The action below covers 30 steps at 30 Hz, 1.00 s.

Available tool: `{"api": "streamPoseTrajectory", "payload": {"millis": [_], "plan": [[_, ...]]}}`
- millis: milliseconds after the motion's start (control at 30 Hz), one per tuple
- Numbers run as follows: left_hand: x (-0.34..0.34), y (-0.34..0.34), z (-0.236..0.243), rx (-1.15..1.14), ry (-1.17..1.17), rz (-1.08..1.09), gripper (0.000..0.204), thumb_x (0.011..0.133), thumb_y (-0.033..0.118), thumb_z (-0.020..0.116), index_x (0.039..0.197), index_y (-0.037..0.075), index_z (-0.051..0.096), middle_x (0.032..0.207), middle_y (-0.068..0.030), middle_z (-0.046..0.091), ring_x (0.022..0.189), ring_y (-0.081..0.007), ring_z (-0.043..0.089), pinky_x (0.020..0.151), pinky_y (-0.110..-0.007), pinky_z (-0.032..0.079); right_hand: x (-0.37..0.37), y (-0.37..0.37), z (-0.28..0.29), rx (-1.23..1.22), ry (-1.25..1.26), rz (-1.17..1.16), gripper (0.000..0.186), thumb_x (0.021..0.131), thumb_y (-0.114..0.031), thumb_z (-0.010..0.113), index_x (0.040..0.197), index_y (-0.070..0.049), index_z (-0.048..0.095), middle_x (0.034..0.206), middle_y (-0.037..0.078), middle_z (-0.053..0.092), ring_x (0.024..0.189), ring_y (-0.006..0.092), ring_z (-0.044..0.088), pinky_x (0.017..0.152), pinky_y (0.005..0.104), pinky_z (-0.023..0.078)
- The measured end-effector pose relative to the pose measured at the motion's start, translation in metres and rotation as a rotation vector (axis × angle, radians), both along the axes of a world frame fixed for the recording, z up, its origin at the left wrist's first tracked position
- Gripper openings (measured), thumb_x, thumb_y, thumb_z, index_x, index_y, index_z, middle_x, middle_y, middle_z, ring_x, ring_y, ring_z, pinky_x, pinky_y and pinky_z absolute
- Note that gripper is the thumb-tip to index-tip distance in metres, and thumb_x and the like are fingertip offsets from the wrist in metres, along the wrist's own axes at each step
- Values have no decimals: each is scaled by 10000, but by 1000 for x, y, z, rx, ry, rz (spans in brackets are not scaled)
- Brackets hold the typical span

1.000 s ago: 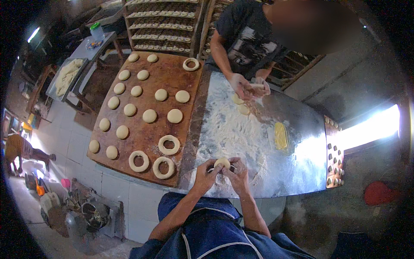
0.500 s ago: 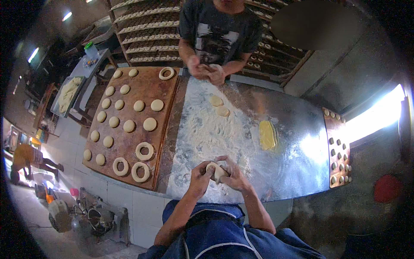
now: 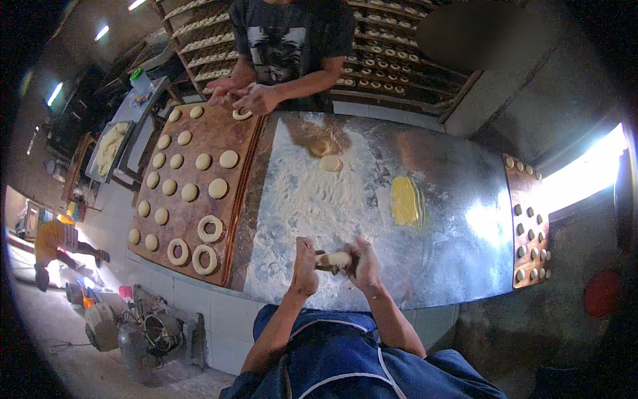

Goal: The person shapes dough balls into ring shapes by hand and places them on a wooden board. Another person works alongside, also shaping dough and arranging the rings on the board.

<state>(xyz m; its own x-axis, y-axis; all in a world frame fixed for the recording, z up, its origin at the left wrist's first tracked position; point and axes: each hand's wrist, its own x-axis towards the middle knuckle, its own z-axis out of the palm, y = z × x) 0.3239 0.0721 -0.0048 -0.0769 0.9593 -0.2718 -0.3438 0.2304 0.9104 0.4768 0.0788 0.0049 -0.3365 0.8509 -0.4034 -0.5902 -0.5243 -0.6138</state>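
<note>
A pale dough ring [image 3: 335, 259] is stretched between my two hands, low over the near edge of the floury table [image 3: 292, 199]. My left hand [image 3: 305, 267] has its fingers hooked into the ring from the left. At the right end my right hand [image 3: 364, 266] grips it too, somewhat smeared by motion. Farther off on the flour lie two flat dough discs, one in shadow and one plainly lit [image 3: 331, 163]. A slab of yellow fat [image 3: 406, 201] sits on the tabletop to the right of the flour.
On the left a wooden board [image 3: 188, 216] carries several dough rounds and rings. A co-worker [image 3: 286, 53] stands across the table, hands near the board's far end. Another board [image 3: 527, 219] of dough pieces is at the right edge. Racks [image 3: 382, 50] of rings stand behind.
My hands have moved apart, and the dough between them is now drawn out sideways. The co-worker has shifted left, from the table's far middle to the board's far end.
</note>
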Motion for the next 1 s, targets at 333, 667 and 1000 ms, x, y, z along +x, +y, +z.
{"api": "streamPoseTrajectory", "payload": {"millis": [333,667,1000], "plan": [[4,7,6,-2,56,-24,417,998,430,385,736,106,409,648,-52,425,541,-183,423,483,-355,376,-28,-10,23,78,-629,6,677,982,-560,353,896,44,649,716,78,586,597,154,495,601,306,444],[-29,10,-16,447,816,-212,482,986,482,372,674,115,383,642,25,353,588,-128,401,551,-284,353,-52,-13,-23,233,-877,91,756,968,-602,357,795,64,669,690,84,624,643,176,591,588,314,477],[-84,4,-20,205,478,-250,389,937,353,434,731,23,415,601,-75,409,595,-185,446,554,-339,373,-102,-16,-25,396,-1041,145,479,987,-401,471,994,54,623,691,225,620,625,368,597,637,473,474]]}}
